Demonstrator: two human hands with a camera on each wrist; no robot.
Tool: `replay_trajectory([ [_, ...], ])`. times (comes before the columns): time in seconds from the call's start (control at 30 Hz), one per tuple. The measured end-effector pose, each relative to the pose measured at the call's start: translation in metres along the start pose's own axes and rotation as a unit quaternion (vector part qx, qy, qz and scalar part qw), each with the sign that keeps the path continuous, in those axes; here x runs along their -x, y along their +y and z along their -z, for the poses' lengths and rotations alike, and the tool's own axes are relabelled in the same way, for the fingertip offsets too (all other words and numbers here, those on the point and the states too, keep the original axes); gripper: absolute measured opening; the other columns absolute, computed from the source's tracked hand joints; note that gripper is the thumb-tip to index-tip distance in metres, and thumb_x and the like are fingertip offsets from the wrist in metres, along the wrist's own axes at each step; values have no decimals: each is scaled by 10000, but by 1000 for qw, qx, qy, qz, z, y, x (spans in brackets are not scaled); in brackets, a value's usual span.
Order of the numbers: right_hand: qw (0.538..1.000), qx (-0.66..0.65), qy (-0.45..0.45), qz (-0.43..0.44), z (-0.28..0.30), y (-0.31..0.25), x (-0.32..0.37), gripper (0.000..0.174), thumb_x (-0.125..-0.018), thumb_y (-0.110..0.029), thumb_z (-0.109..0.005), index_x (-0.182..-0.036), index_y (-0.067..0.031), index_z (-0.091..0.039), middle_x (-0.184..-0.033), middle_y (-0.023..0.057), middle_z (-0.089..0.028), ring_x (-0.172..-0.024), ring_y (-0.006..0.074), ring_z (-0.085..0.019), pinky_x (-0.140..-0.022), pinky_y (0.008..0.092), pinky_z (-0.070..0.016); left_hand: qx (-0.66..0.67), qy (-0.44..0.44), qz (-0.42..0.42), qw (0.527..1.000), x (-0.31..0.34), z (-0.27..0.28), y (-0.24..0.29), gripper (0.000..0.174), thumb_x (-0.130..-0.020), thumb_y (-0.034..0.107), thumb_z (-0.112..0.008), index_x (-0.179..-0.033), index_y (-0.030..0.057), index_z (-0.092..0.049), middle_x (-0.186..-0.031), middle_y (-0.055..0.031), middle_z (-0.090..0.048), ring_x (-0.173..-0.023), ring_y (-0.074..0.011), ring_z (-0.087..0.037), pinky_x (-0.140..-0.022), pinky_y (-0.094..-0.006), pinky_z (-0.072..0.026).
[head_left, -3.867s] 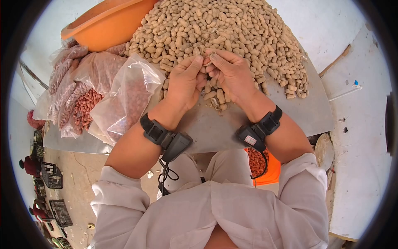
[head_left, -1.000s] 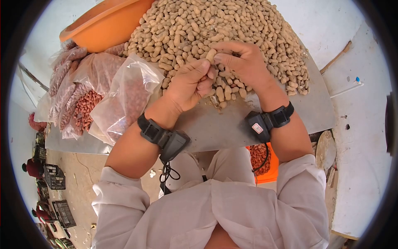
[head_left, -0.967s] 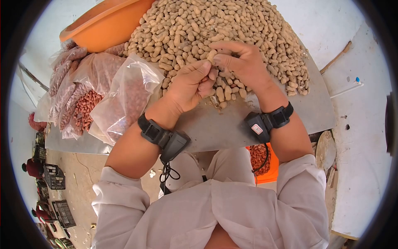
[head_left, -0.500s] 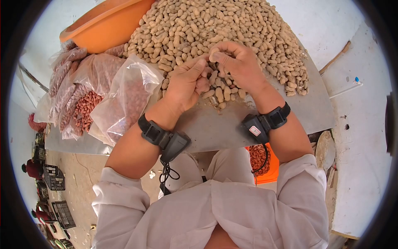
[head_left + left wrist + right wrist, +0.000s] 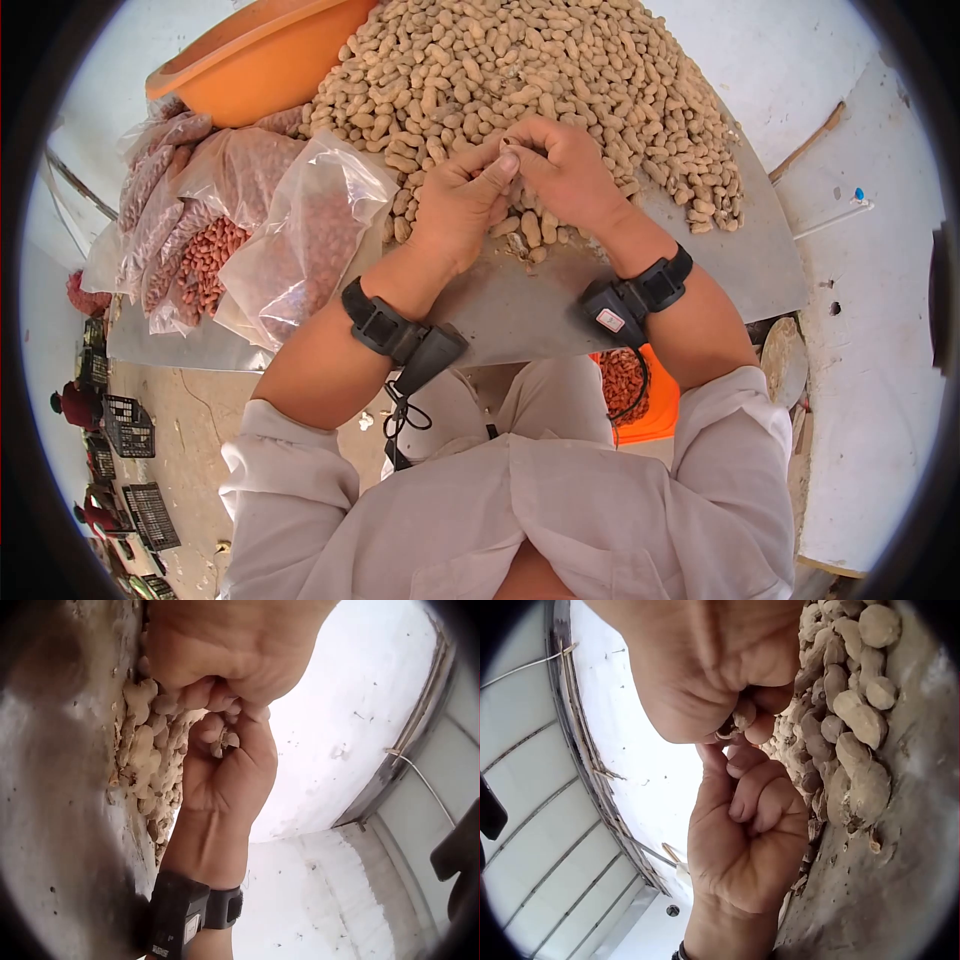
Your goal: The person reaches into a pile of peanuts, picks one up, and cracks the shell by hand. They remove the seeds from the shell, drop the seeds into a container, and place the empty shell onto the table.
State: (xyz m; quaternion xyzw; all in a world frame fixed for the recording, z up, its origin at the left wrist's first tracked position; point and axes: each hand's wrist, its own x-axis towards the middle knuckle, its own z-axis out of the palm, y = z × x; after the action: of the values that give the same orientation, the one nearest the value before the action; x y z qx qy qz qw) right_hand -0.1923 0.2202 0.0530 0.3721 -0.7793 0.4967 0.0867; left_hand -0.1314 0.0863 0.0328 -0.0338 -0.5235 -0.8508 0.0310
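Both hands meet fingertip to fingertip over the near edge of a heap of unshelled peanuts (image 5: 520,60). My left hand (image 5: 452,212) has its thumb and forefinger on a peanut, its other fingers curled inward. My right hand (image 5: 568,178) pinches the same peanut from the other side. In the right wrist view the peanut (image 5: 742,716) shows partly, with a pale broken edge, under the right fingers; the left hand (image 5: 746,832) reaches up to it. In the left wrist view shell pieces (image 5: 225,742) sit in the curl of the right hand (image 5: 225,772). From the head, the fingers hide most of this.
Clear plastic bags of red peanut kernels (image 5: 210,258) lie left on the metal table (image 5: 520,310), with an orange basin (image 5: 260,65) behind them. Below the table edge, right of the legs, is an orange container (image 5: 655,405) of reddish kernels. Black crates (image 5: 128,425) stand on the floor.
The right hand, raised with a peanut half a second ago, has come down and left. The left thumb has moved in against it, so both hands now meet on the peanut.
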Motion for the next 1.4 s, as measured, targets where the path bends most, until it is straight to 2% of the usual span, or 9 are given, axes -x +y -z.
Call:
replay_trajectory([
  [0.2, 991, -102, -6, -86, -2, -9, 1, 224, -811, -113, -561, -991, 11, -607, -798, 114, -652, -664, 173, -606, -645, 304, -497, 75, 12, 15, 997, -3, -1, 4, 182, -909, 161, -567, -1018, 20, -603, -685, 40, -453, -515, -41, -333, -447, -179, -274],
  [0.3, 999, -16, -26, -13, 0, 0, 0, 261, -825, -101, -550, -1065, -7, -594, -827, 101, -661, -715, 154, -611, -688, 284, -492, 93, 13, 23, 995, -7, 6, 2, 200, -904, 166, -574, -1019, 6, -610, -704, 18, -508, -509, -44, -355, -441, -181, -278],
  [0.4, 998, -23, -60, -29, 1, 0, 1, 280, -825, -95, -550, -1092, -21, -592, -840, 98, -665, -728, 158, -603, -705, 272, -480, 70, 5, 14, 997, -12, 14, -1, 196, -900, 172, -581, -980, -4, -615, -695, 11, -528, -511, -42, -368, -439, -182, -278],
  [0.5, 996, -25, -82, 19, 3, 0, 1, 299, -869, -121, -563, -1151, -25, -580, -767, 27, -613, -647, 78, -540, -599, 225, -454, 3, -11, -30, 999, -14, 17, -4, 180, -900, 179, -583, -916, 2, -612, -671, 11, -520, -508, -37, -361, -438, -181, -273],
  [0.63, 991, -114, -63, -18, -3, -3, 3, 297, -867, -100, -549, -1151, -16, -580, -724, 22, -589, -632, 77, -533, -562, 218, -445, -19, -20, -75, 997, -13, 16, -4, 175, -903, 183, -580, -874, 12, -603, -641, 13, -508, -495, -30, -341, -433, -179, -265],
  [0.8, 972, -207, -42, -104, -6, -6, 6, 279, -878, -104, -533, -1135, -2, -571, -734, 30, -574, -612, 82, -518, -505, 213, -426, -7, -11, -64, 998, -12, 17, -3, 194, -941, 201, -509, -905, 23, -575, -692, 13, -494, -527, -47, -344, -472, -185, -272],
  [1.0, 928, -366, -39, -63, -10, 5, 2, 266, -895, -97, -505, -1122, 38, -539, -848, 61, -583, -648, 96, -519, -500, 222, -431, 120, -28, 3, 992, -12, 15, -1, 229, -965, 197, -445, -841, 37, -554, -672, 8, -497, -499, -55, -350, -431, -190, -280],
  [1.2, 939, -331, -42, -84, -7, 4, 3, 244, -878, -120, -541, -1050, 52, -566, -804, 65, -599, -645, 76, -530, -497, 217, -445, 215, -29, 82, 973, -16, 21, 2, 271, -971, 211, -383, -827, 39, -536, -689, -3, -497, -493, -70, -337, -426, -198, -267],
  [1.4, 994, -97, -39, -20, -4, -3, 5, 215, -864, -99, -572, -1033, 33, -596, -903, 66, -617, -659, 77, -544, -585, 219, -454, 269, -20, 126, 955, -16, 24, 1, 249, -925, 195, -407, -779, 31, -524, -660, -11, -471, -469, -81, -317, -414, -208, -244],
])
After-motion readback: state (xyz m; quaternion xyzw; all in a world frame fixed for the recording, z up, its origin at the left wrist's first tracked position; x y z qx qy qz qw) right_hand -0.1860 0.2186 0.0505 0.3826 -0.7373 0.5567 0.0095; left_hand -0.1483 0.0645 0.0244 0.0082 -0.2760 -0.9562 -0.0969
